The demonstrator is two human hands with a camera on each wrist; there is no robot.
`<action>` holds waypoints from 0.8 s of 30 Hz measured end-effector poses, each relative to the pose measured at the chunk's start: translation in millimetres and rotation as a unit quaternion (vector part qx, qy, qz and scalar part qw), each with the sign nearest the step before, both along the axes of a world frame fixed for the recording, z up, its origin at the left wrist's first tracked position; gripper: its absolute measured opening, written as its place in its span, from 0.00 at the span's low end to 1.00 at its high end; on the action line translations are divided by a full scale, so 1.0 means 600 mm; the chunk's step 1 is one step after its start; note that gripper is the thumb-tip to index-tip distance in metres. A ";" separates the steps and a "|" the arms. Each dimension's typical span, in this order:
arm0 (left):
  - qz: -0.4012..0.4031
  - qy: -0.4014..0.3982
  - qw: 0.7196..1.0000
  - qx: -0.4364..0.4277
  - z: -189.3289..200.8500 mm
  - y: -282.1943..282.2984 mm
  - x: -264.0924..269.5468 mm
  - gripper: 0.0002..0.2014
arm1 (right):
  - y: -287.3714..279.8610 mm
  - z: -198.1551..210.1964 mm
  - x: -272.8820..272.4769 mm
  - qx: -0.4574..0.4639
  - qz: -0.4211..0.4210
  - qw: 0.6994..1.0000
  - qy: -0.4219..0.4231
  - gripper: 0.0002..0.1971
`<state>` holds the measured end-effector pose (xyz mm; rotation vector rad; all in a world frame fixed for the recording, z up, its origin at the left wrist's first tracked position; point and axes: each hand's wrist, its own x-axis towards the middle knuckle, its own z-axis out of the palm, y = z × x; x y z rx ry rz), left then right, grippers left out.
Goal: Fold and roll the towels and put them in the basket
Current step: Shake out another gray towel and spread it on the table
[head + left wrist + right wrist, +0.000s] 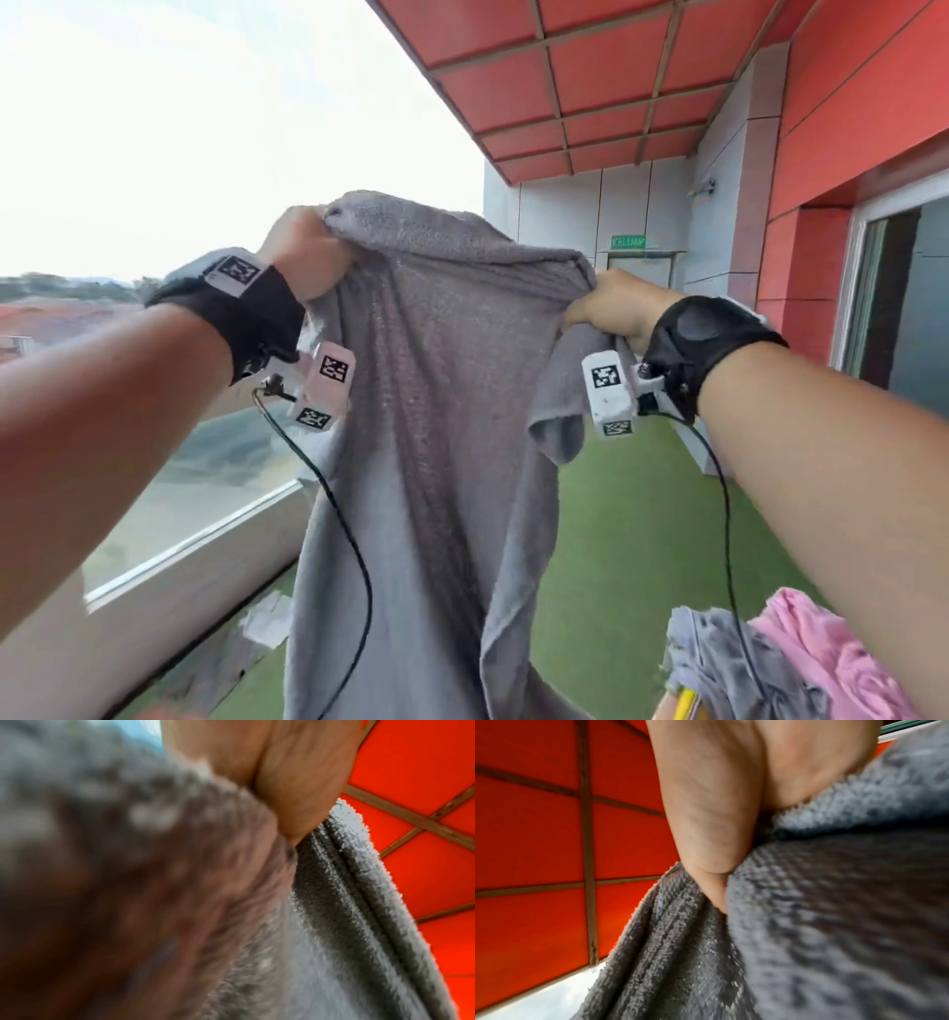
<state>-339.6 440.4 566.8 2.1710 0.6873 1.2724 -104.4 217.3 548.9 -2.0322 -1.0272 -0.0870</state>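
A grey towel hangs lengthwise in front of me, held up high by its top edge. My left hand grips the top left corner in a fist. At the top right corner my right hand grips the bunched edge, and a loose flap droops below it. In the left wrist view the left hand closes on the towel. The right wrist view shows my right hand pressed into the towel. No basket is in view.
A heap of other towels, grey and pink, lies at the lower right. Green turf covers the balcony floor. A glass railing runs along the left, a red wall with a doorway stands at right.
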 end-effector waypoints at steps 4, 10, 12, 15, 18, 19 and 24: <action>-0.045 -0.015 0.999 0.012 -0.017 -0.006 -0.018 0.12 | 0.019 -0.022 -0.006 0.157 0.078 0.971 0.162 0.20; 0.067 0.305 0.911 0.270 -0.055 0.026 -0.059 0.39 | -0.009 -0.022 -0.013 -0.061 0.005 0.997 -0.048 0.37; 0.096 0.310 0.895 0.306 -0.077 0.037 -0.060 0.30 | -0.020 -0.036 -0.031 -0.202 -0.024 0.962 -0.182 0.32; 0.080 0.268 0.921 0.272 -0.108 0.039 -0.050 0.14 | -0.040 -0.072 -0.035 -0.275 -0.066 0.919 -0.273 0.24; 0.037 0.245 0.944 0.216 -0.150 0.030 -0.027 0.15 | -0.081 -0.110 -0.010 -0.239 -0.081 0.940 -0.230 0.17; 0.013 0.240 0.951 0.196 -0.162 0.024 -0.017 0.16 | -0.099 -0.121 -0.002 -0.214 -0.080 0.952 -0.201 0.14; -0.097 0.191 0.964 0.156 -0.209 -0.034 0.038 0.13 | -0.188 -0.196 0.031 -0.065 -0.050 0.996 -0.034 0.08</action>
